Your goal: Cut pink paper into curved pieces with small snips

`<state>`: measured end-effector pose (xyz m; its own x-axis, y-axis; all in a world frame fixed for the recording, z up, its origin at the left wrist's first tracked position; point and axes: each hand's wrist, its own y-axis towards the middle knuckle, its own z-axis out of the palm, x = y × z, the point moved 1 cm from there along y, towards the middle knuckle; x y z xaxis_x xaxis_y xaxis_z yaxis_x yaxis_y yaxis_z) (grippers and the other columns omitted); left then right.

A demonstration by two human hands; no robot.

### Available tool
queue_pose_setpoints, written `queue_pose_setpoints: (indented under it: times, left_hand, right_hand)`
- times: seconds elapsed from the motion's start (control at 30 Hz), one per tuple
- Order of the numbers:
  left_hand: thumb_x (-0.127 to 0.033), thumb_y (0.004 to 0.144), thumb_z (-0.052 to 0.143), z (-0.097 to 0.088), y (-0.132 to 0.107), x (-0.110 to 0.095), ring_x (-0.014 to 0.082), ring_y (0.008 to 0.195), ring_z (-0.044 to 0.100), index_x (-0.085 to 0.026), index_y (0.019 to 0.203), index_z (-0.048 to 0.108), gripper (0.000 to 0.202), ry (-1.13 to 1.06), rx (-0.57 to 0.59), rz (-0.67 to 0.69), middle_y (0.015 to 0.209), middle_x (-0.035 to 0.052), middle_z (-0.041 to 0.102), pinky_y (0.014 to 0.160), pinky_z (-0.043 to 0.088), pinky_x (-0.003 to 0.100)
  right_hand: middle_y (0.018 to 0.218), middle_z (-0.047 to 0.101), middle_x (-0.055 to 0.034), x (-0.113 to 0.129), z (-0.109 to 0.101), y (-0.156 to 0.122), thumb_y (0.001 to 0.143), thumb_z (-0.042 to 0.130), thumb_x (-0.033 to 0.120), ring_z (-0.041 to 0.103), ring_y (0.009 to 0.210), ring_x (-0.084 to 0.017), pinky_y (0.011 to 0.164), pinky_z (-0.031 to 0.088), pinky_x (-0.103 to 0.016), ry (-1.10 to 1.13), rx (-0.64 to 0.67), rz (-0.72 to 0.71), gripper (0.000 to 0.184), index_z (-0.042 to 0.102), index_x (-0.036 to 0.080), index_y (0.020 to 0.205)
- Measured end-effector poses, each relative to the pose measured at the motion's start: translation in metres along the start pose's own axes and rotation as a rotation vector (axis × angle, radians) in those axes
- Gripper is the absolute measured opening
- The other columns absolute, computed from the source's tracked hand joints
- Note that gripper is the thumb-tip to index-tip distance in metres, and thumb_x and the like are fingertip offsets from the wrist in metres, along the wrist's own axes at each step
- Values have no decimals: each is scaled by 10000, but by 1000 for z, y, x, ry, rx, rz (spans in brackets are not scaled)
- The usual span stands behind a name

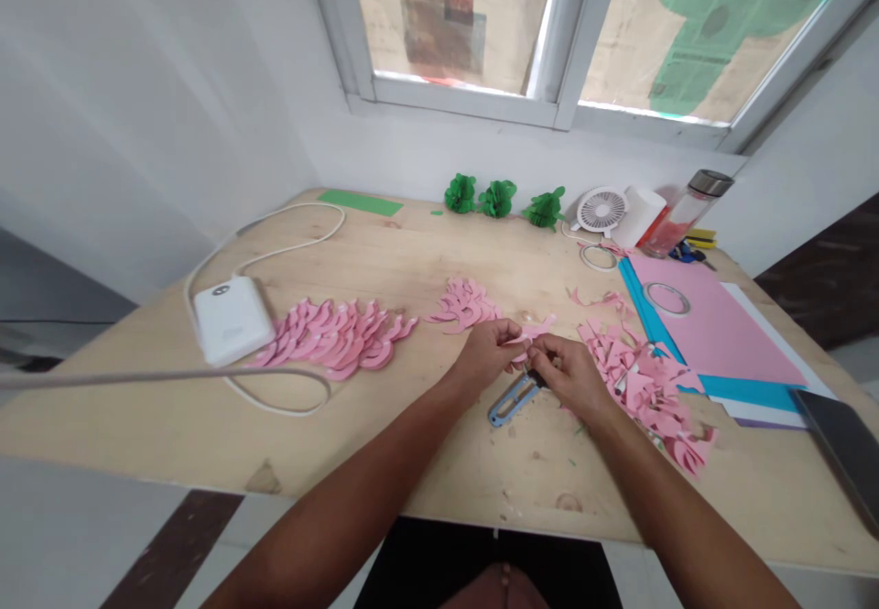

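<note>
My left hand [489,350] pinches a small pink paper cutout [539,327] above the middle of the table. Fingers of my right hand [569,369] are closed at the same cutout, close to the left fingertips. Just below the fingers is a light blue slotted tool [512,404] with a dark end; its kind is unclear, and the right hand partly covers it. Behind my left hand sits a small heap of curved pink cutouts [463,302]. Farther left, a larger overlapping row of pink cutouts [343,334] lies on the wood.
Pink scraps [652,375] are piled right of my right hand. Coloured paper sheets [721,316], a tape ring [666,299] and a dark phone [841,449] lie farther right. A white power bank [233,320] with a cable is left. Behind stand green paper shapes [497,199], a fan [602,211] and a bottle [690,215].
</note>
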<state>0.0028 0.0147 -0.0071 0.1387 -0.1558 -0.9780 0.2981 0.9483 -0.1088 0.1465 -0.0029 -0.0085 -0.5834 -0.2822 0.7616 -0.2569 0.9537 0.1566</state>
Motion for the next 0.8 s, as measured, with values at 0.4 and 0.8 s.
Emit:
queue_pose_setpoints:
  times: [0.4,0.8]
  left_hand:
    - [-338,645,651,0,0,0,65,463,487,-141,625,513,242,4,-3,2,511,-37,522,451,374,179]
    - [-317,661,634,0,-1,0,63,465,480,-137,631,516,217,27,2,9,516,-34,521,455,372,181]
  right_hand:
    - [545,479,29,-4,1,1,818,452,287,416,490,-93,485,323,-204,-3,10,1,246,536,175,616]
    - [526,438,37,-4,0,1,817,451,291,398,485,-91,483,298,-206,-25,17,2,256,496,179,591]
